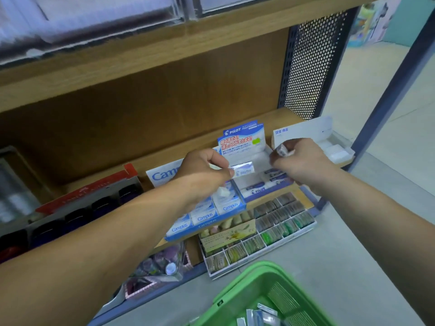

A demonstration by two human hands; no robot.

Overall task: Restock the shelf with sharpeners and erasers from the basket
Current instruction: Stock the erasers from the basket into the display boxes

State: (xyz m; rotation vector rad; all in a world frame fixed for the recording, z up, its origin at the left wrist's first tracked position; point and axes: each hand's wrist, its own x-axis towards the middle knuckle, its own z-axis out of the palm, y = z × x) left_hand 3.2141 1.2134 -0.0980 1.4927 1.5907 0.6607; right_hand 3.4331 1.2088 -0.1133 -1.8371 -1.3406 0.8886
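i make out a wooden shelf (200, 143) with a brown back panel (141, 102), a perforated metal side panel (313, 62), pale grey floor (341, 267), soft even light.

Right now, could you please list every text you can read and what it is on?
"PILOT": display card and eraser sleeve.
"Campus": eraser packs.
"FABER-CASTELL", faint: red flap.
Too blurred: the display card's Japanese print, white box label.

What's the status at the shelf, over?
Left hand pinches Pilot eraser over Pilot box. Right hand holds small wrapped packet. Basket below, more packets inside. No obstruction seen.
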